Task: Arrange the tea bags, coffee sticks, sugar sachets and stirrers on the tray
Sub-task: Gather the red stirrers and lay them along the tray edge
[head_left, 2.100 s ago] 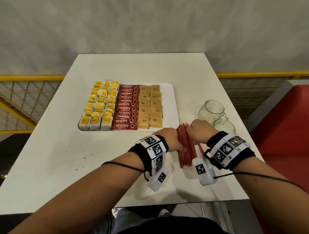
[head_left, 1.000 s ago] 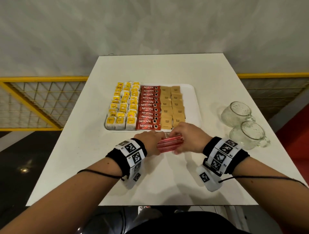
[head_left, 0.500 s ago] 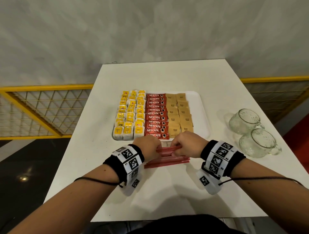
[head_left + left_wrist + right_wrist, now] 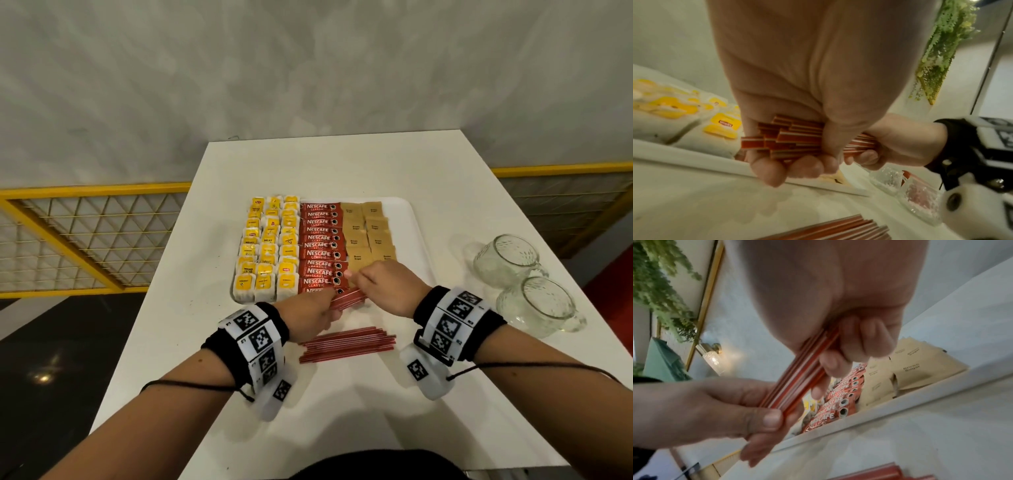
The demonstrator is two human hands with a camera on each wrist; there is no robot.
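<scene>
- The head camera is looking forward and down from above the white table (image 4: 342, 164), taking in the whole tray (image 4: 416, 240), both forearms and the grey wall behind.
- The left wrist camera is sitting very near the left hand (image 4: 797, 97), peering along it and rightward across the table's surface.
- The right wrist camera is hugging the right hand (image 4: 838, 296), facing leftward and slightly up.
- All three are sharing the bundle of stirrers (image 4: 347, 298) and the tray's near edge; each wrist view is also catching the opposite hand.

Left hand (image 4: 313, 317) and right hand (image 4: 385, 287) meet, fingers curled, forearms converging.
</scene>
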